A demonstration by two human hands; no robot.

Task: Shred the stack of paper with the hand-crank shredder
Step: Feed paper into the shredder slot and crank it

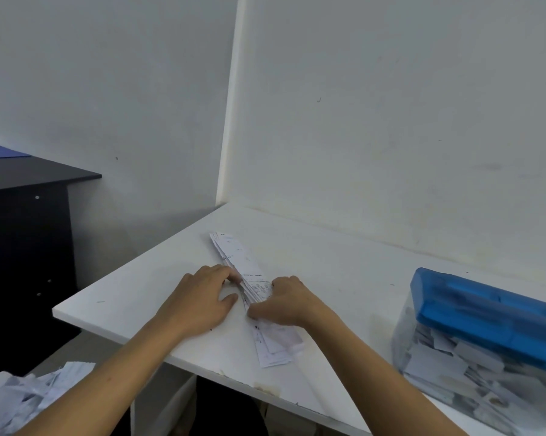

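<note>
Left hand (202,298) flat against paper stack (245,267), right hand (285,305) curled over it, print blurred, shredder (485,313) nearby

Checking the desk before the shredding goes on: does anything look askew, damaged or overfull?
The stack of paper is fanned unevenly and lies diagonally on the table. The near edge of the table is chipped. The clear bin of the shredder looks nearly full of shreds.
</note>
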